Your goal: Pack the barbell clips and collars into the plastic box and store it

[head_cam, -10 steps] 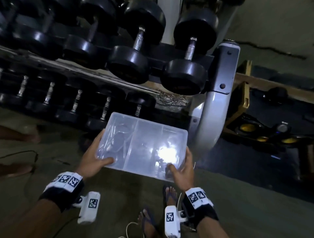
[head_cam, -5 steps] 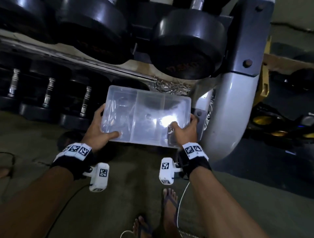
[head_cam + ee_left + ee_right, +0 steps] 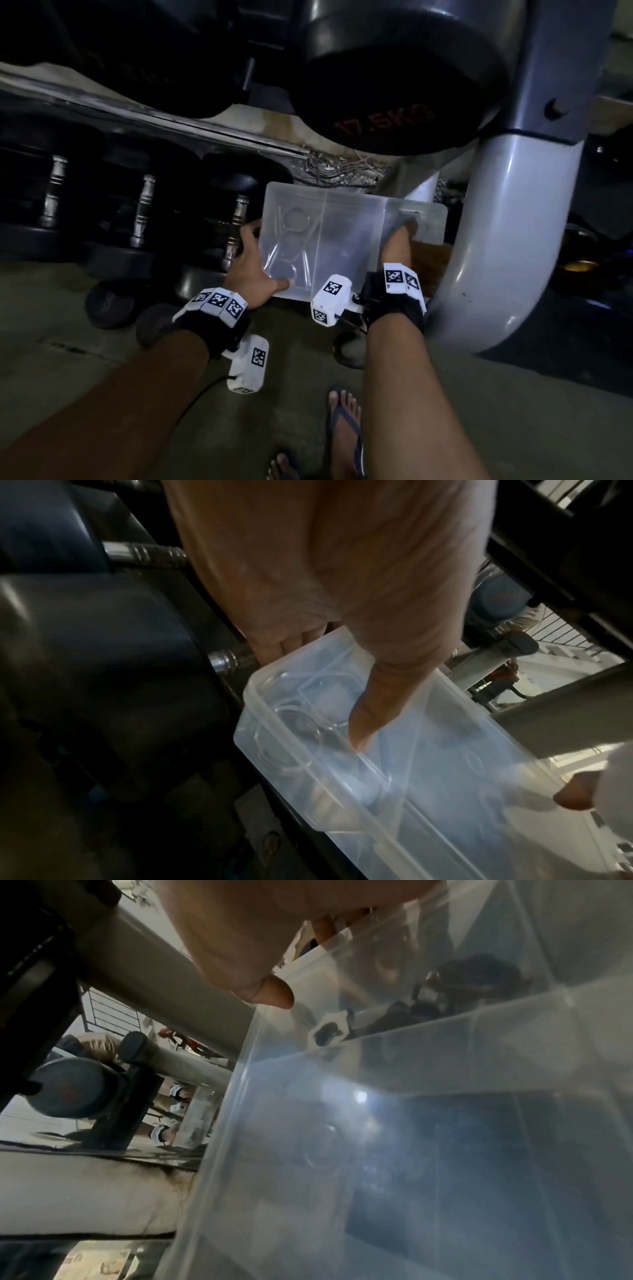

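1. Plastic box [image 3: 346,246], clear, lid on, low under the dumbbell rack [image 3: 507,212], beside its grey curved leg.
2. Spring clips [image 3: 291,240] visible inside at the left end.
3. Left hand [image 3: 250,267] gripping the left end, thumb on the lid.
4. Right hand [image 3: 397,243] curled over the right end, fingers partly hidden.
5. Dumbbells [image 3: 144,212] lined up to the left.

- The plastic box [image 3: 352,240] sits low under the dumbbell rack [image 3: 171,109], between floor-level dumbbells [image 3: 236,233] on its left and the rack's curved leg [image 3: 496,257] on its right.
- Spring clips [image 3: 291,240] lie in its left compartment.
- The left hand [image 3: 250,263] holds its left end, the right hand [image 3: 397,240] its right end.
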`<state>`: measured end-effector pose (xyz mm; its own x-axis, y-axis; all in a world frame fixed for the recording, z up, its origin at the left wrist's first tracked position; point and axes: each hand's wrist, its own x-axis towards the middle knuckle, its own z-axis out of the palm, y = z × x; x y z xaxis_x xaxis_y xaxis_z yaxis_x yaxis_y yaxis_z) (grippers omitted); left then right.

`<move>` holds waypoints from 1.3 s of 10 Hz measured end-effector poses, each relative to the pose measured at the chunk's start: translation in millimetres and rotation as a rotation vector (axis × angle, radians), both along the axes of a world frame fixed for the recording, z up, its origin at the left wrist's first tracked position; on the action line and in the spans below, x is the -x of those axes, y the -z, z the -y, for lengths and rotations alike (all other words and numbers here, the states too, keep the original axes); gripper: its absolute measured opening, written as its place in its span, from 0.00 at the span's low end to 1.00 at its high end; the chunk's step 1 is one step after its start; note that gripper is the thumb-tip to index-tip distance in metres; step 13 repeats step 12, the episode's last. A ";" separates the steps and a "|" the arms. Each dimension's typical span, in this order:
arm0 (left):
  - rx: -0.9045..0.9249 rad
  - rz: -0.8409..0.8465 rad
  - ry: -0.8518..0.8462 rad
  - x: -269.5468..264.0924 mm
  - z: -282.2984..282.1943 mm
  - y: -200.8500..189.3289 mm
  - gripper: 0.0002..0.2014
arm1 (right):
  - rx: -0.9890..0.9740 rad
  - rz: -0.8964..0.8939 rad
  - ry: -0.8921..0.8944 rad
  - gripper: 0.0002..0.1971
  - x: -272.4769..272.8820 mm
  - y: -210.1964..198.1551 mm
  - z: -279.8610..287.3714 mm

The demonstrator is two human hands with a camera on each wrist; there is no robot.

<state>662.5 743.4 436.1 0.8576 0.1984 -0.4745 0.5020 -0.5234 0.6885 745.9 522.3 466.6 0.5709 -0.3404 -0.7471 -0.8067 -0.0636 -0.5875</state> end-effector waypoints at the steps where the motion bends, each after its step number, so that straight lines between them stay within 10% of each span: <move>1: -0.009 -0.045 0.014 -2.7 12.3 12.2 0.52 | 0.369 0.153 0.286 0.33 -1.0 6.3 1.2; 4: -0.098 -0.043 0.061 -21.6 18.8 43.2 0.53 | 0.405 0.058 0.243 0.23 0.9 39.1 8.9; 6: -0.248 0.024 0.116 -36.7 35.9 76.3 0.54 | 0.544 0.038 0.055 0.57 14.3 70.0 -14.5; 13: -0.281 -0.005 0.185 -20.9 23.2 49.7 0.36 | 0.484 0.197 -0.245 0.41 41.2 53.0 -21.0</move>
